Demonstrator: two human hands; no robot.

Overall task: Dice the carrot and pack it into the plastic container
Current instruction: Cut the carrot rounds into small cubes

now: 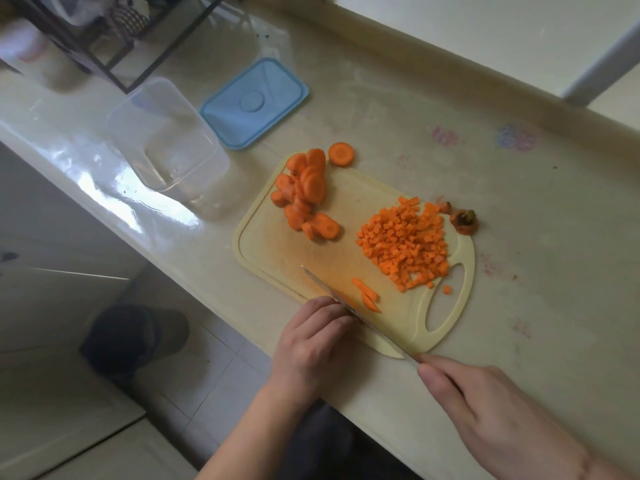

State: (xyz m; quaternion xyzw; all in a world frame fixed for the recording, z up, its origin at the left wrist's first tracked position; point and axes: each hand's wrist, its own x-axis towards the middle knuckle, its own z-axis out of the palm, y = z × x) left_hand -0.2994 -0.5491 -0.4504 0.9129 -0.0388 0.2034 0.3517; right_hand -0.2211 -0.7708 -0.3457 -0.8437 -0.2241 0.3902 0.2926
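Head view, two hands (313, 344), one knife (341, 299), one container (166, 140)

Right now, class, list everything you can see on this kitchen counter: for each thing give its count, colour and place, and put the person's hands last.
cutting board: one, pale yellow, middle of the counter
carrot slices: a pile, orange, far left of the board; one round lies just off it
diced carrot: a heap, orange, right part of the board
carrot strips: a few, orange, near edge beside the blade
carrot ends: two, orange, past the board's right edge
container: one, clear, left of the board, holding no carrot
lid: one, blue, behind the container's right side
knife: one, metal blade, across the board's near edge
rack: one, dark, far left
left hand: rests by the blade
right hand: holds the knife
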